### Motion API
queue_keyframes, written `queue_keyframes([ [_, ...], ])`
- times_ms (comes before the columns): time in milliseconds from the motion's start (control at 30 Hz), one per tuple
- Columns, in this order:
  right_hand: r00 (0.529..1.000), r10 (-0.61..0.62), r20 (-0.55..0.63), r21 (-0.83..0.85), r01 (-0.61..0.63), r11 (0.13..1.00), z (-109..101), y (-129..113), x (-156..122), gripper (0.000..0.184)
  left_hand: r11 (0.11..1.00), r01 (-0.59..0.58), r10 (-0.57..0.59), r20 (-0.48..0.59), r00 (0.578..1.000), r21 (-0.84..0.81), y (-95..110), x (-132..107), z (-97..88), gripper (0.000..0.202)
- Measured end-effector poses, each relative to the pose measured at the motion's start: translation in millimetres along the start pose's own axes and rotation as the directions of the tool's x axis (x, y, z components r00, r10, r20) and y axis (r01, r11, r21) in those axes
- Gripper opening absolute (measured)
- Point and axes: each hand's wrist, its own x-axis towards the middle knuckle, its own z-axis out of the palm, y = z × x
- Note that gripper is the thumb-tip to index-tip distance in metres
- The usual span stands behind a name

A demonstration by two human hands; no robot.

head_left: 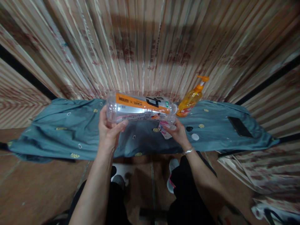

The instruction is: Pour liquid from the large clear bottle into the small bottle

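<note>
My left hand [109,129] is closed round the base end of a large clear plastic drink bottle [142,107] with an orange and silver label. The bottle lies almost level above the cloth, its mouth pointing right and uncapped. Just under its neck end, my right hand [178,131] grips a small clear plastic container [166,130] with a pink and white label. Fingers and the bottle hide part of that container, and whether the two touch I cannot tell. Behind my right hand stands an orange pump bottle [188,101] of yellow liquid.
A blue-green patterned cloth [70,137] covers the narrow surface. On its right lie a white round cap [195,137], a small black item [189,128] and a dark phone [239,126]. Striped curtains [140,47] hang close behind, with dark poles at both sides.
</note>
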Motion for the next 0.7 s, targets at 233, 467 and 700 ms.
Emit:
queue_keyframes([
  [233, 0.999, 0.006, -0.033, -0.032, -0.007, 0.999, 0.8, -2.3, -1.0, 0.057, 0.999, -0.024, 0.024, 0.01, 1.0, 0.027, 0.1, 0.0, 0.6, 0.072],
  [467, 0.999, 0.002, -0.054, -0.064, -0.006, 0.998, 1.2, -1.6, -2.0, 0.057, 0.999, -0.026, 0.025, 0.019, 1.0, 0.043, -4.5, 1.1, -3.6, 0.075],
  [700, 0.997, 0.016, -0.078, -0.065, -0.021, 0.998, 3.8, -3.8, -2.5, 0.057, 0.998, -0.039, 0.038, 0.015, 0.999, 0.043, -7.0, 2.5, -4.1, 0.08],
])
